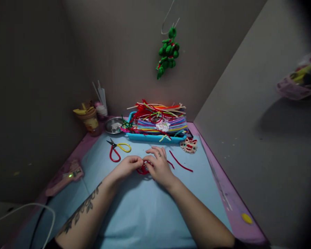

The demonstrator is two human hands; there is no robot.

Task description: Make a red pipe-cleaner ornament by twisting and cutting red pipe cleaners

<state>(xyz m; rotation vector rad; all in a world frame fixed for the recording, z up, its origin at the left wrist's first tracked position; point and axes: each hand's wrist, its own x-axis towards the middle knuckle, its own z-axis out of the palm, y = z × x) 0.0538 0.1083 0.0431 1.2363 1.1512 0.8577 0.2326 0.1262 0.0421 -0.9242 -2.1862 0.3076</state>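
A small bent shape of red pipe cleaner (143, 170) is held between both hands above the blue cloth. My left hand (131, 165) pinches its upper left side with thumb and forefinger. On its right side, my right hand (159, 168) grips it with thumb and forefinger, the other fingers raised. Parts of the red piece are hidden behind the fingers. A loose red pipe cleaner (180, 162) lies to the right, and a shorter red piece shows beside my right hand. Scissors (116, 148) with one red and one yellow handle rest open at the left.
Behind the hands stands a blue tray (155, 139) of colourful pipe cleaners. Near it are a metal bowl (115, 125) and a cream-and-red crafted piece (189, 146). A pink glue gun (66, 180) lies left, its light green. A green ornament (169, 52) hangs above.
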